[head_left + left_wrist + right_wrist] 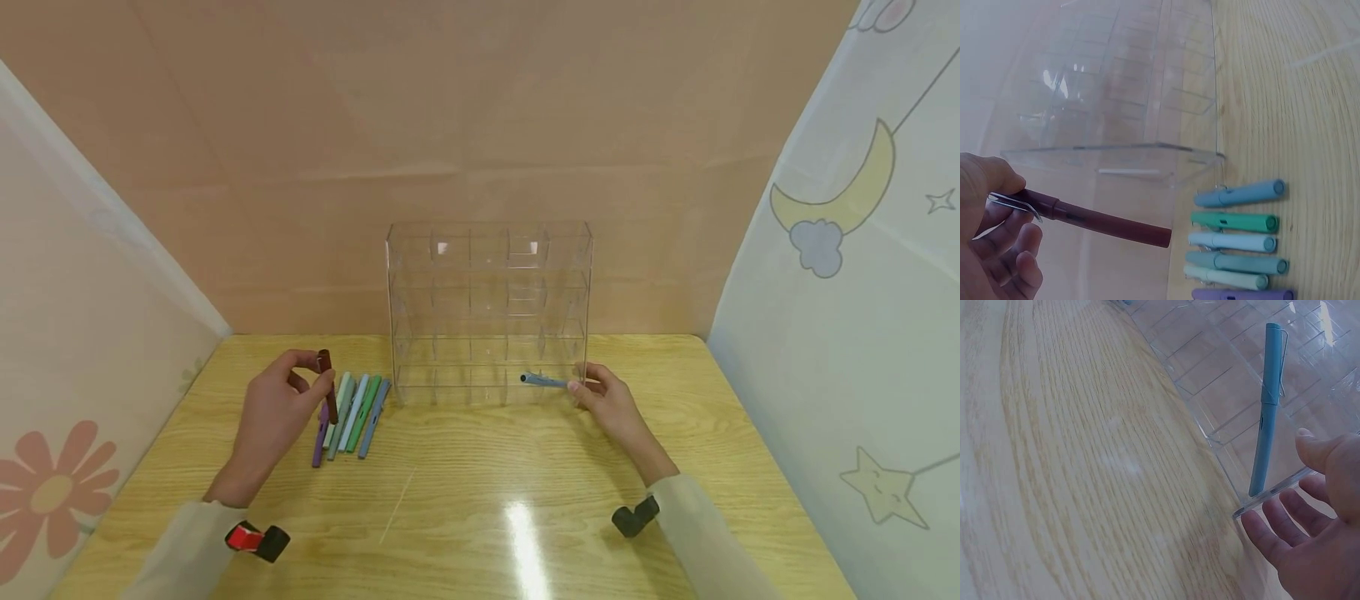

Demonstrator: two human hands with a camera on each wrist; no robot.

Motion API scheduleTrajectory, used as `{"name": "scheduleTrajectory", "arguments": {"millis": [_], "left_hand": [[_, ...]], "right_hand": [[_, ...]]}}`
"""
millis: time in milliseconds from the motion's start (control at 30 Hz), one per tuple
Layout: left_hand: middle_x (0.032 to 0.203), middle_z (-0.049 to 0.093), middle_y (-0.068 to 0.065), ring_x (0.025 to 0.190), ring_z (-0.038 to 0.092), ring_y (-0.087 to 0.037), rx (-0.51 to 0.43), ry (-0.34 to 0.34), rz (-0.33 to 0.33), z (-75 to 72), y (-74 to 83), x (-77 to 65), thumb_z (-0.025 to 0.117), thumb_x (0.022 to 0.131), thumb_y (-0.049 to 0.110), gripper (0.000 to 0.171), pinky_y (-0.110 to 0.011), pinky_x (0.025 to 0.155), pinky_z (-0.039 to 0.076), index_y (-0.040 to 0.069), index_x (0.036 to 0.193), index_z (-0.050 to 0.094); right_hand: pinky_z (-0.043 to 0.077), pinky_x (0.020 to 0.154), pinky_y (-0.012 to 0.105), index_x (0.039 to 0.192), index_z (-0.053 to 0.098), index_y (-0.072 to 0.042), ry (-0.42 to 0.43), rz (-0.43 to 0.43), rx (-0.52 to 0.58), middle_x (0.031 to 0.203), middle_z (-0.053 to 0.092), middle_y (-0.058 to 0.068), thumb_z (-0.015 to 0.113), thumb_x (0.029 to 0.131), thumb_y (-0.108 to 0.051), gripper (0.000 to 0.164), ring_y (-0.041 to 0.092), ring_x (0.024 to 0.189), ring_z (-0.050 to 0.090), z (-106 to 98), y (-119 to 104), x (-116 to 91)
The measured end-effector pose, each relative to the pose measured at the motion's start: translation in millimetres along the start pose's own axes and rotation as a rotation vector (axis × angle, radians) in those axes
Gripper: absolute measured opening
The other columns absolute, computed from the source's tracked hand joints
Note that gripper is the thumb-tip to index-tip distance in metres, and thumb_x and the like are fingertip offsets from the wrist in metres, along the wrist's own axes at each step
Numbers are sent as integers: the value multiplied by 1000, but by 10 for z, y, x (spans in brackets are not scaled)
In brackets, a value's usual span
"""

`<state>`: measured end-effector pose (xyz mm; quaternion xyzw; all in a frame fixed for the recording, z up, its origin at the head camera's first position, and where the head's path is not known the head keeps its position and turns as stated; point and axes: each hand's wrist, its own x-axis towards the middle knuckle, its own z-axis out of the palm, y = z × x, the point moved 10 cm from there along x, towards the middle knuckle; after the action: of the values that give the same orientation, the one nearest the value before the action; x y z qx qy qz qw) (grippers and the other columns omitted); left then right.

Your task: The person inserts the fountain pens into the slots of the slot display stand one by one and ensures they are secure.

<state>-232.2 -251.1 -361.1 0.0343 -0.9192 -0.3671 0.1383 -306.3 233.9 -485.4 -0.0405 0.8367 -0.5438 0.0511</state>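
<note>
My left hand [281, 404] pinches a dark red pen [1104, 222] with a metal clip near its cap end, held above a row of pens. Below it on the table, several pens lie side by side, among them a purple pen [320, 437], a green pen [364, 414] and a blue pen [1241, 192]. A clear acrylic rack [489, 329] with several compartments stands at the back. Another blue pen [1267, 412] lies slanted at the rack's lower right. My right hand [611, 404] is beside that corner, fingers at the side panel's edge, thumb apart from the pen.
The wood-grain table [465, 492] has a glare streak near its front. A plain tan backdrop [487, 108] rises behind the rack. Printed cloth walls [825, 350] close off both sides. Each sleeve carries a small black wrist device [635, 517].
</note>
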Motion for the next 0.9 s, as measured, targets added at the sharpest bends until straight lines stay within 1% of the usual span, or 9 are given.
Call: {"name": "scheduleTrajectory", "arguments": {"millis": [133,300,567,700,900], "left_hand": [[113,74,-12,75,58,-11,-27,-17,15,43,81,2,71,103,36,35,-28,50,44,7,123,68],[113,74,-10,76,59,-13,-47,-28,38,109,177,5,72,103,34,32,-26,52,47,9,122,69],[111,74,-9,74,58,-15,-53,-51,70,244,364,40,74,101,28,28,-26,51,44,9,121,69],[110,74,-8,74,58,-15,-67,-62,78,295,435,45,74,101,28,26,-26,50,42,11,120,69],[113,75,-9,77,59,-13,-98,-56,107,337,514,55,75,101,25,26,-25,51,43,9,121,69]], "right_hand": [[62,100,39,157,42,4,-2,0,22,159,48,30,64,109,-31,64,47,143,54,-1,-3,-5],[62,98,36,156,43,4,2,9,23,158,49,29,64,109,-29,61,47,143,54,5,5,-9],[62,96,33,156,43,3,2,12,21,159,48,29,63,109,-30,61,46,143,53,-6,-3,-10],[62,97,35,157,43,2,0,17,29,158,48,28,64,109,-31,62,46,142,54,1,0,-10],[62,99,40,158,41,3,-4,8,35,158,48,29,65,108,-31,64,47,143,55,4,1,-1]]}}
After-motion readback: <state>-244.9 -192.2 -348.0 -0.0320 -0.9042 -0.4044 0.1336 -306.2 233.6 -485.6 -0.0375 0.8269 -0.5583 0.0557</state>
